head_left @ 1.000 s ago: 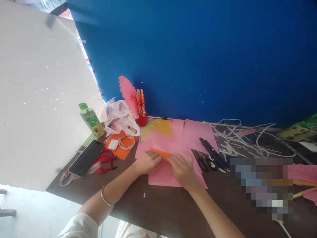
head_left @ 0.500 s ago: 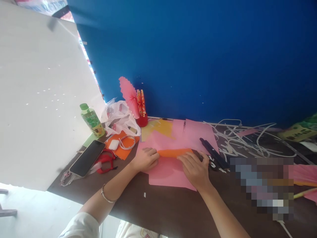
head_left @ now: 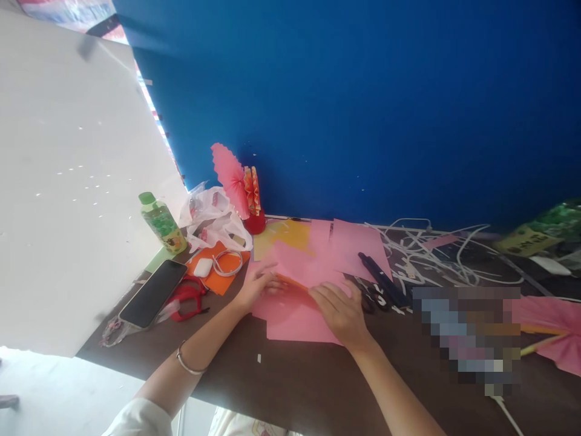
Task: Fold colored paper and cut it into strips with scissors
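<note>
A folded orange paper strip (head_left: 293, 281) lies slantwise between my hands, above pink paper sheets (head_left: 299, 324). It looks narrow, seen nearly edge-on. My left hand (head_left: 259, 289) is at its left end, fingers stretched and apart, a little blurred by motion. My right hand (head_left: 338, 307) holds the right end, its fingers bent over the strip; the thumb side is partly hidden. Just right of that hand lie scissors (head_left: 376, 300), partly covered, and a long black tool (head_left: 384, 280).
On the left are a phone (head_left: 154, 293), a green-capped bottle (head_left: 163, 225), a red strap-like item (head_left: 188, 301), an orange sheet with a white case and cable (head_left: 227, 263), and a plastic bag (head_left: 213, 212). A pink paper fan (head_left: 229, 180) stands behind. Tangled white cables (head_left: 436, 254) lie right.
The orange strip has tilted, its right end lower, and shows less of its face. My left fingers have loosened and spread; my right hand has shifted left. The whole view has moved slightly.
</note>
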The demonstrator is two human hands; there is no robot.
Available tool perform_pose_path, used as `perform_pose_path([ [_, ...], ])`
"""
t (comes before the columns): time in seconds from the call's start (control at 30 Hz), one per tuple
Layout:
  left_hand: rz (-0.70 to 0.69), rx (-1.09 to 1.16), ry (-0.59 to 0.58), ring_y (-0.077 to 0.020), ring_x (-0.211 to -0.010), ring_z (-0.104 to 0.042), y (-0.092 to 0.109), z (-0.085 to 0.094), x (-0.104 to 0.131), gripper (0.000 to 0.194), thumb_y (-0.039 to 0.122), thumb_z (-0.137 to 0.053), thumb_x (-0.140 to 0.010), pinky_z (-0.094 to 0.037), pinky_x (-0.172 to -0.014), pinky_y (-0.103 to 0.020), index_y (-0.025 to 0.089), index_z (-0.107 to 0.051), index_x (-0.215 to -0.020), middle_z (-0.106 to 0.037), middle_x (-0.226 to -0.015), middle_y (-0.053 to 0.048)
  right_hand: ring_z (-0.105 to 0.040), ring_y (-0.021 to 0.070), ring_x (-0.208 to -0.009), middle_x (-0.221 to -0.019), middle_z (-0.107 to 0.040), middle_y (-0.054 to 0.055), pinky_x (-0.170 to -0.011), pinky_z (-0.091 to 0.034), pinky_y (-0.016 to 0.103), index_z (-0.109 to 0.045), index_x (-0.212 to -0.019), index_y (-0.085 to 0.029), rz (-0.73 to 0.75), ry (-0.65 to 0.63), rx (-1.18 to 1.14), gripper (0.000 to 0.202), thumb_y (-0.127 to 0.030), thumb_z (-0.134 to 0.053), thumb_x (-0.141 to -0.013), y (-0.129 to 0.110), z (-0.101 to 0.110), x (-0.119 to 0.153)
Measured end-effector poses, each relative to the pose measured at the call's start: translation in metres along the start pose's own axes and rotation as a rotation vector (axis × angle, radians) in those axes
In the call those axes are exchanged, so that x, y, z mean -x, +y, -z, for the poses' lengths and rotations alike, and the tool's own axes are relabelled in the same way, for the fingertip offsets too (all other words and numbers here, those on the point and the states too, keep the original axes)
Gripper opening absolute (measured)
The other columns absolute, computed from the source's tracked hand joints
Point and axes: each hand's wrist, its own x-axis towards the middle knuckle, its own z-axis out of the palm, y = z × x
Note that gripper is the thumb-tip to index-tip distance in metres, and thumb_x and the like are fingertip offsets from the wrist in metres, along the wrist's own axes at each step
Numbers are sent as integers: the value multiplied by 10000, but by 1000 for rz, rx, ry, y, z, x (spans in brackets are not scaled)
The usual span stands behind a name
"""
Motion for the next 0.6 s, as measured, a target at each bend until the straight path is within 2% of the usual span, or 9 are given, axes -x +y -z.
perform_pose_path([
  [0.1,-40,44,10,-174,-764,-640,-3,2,-1,608,376,-725,-637,-506,-775,-359,159,-464,-1142,-640,-737,-15,-580,163,-889,-856,-676,28,-985,-253,426,-609,-912,-181,38,-86,-24,210,-66,-442,-856,-3,-5,0],
  [0.27,-77,14,-44,-161,-762,-629,-3,6,-4,467,395,-720,-640,-507,-785,-363,141,-540,-989,-641,-761,-34,-567,174,-856,-837,-661,39,-977,-253,445,-613,-884,-173,-31,-147,-58,242,-68,-397,-856,3,-11,4],
  [0.5,-89,17,-25,-114,-664,-597,-4,4,-3,380,396,-717,-638,-509,-813,-383,147,-591,-897,-538,-649,29,-577,160,-812,-818,-651,31,-970,-259,433,-615,-838,-183,-87,-112,-72,246,-68,-398,-847,0,-12,3],
  [0.6,-66,-57,-37,-138,-680,-621,-8,3,-2,338,390,-680,-681,-513,-793,-387,143,-590,-893,-565,-685,5,-573,166,-834,-838,-652,38,-969,-263,431,-623,-860,-182,-67,-114,-41,238,-72,-413,-843,-2,-12,1],
])
